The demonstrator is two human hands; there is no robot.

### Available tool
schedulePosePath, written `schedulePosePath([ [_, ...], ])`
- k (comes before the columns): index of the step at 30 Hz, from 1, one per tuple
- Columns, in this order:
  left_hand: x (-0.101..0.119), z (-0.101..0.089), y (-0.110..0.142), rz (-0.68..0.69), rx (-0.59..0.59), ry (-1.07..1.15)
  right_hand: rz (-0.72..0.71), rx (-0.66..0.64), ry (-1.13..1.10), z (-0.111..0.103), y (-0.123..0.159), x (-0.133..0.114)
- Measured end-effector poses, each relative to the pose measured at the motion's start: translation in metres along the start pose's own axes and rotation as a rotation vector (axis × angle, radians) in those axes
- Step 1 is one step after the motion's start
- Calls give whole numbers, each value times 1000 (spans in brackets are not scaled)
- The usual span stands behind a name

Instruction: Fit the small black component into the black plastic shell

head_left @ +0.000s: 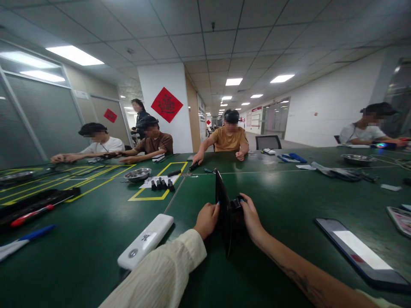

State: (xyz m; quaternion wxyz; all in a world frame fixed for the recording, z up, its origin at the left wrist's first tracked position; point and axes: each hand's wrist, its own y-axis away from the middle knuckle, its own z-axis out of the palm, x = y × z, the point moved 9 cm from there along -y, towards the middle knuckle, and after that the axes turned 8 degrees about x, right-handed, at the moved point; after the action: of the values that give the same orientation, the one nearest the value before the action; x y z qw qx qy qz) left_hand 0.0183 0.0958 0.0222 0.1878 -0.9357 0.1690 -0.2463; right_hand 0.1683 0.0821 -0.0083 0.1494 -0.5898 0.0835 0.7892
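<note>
A thin black panel (224,214) stands nearly edge-on to me above the green table, so its faces are hard to make out. My left hand (206,219) is closed on its left side, thumb near the surface. On the panel's right side is a small black block-like part (236,204). My right hand (252,217) is closed around that part, thumb and fingers pinching it. Whether the block is fixed to the panel I cannot tell. Left of my left forearm lies a white power bank (147,240) marked 26.
The green table (276,269) carries a phone (359,252) at right, a metal bowl (137,174), several black cylinders (163,185) inside yellow tape, and a red-and-black tool (32,215) at left. A person (229,137) sits opposite, one hand on a black object; others sit along both sides.
</note>
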Motion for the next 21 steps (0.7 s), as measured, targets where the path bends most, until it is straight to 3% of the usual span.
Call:
schedulePosePath([
  [4, 2, 0, 2, -9, -6, 6, -3, 5, -9, 0, -1, 1],
  [12, 10, -16, 2, 3, 93, 76, 5, 12, -21, 0, 1, 0],
  [21, 8, -13, 3, 32, 72, 73, -17, 31, -30, -1, -1, 1],
])
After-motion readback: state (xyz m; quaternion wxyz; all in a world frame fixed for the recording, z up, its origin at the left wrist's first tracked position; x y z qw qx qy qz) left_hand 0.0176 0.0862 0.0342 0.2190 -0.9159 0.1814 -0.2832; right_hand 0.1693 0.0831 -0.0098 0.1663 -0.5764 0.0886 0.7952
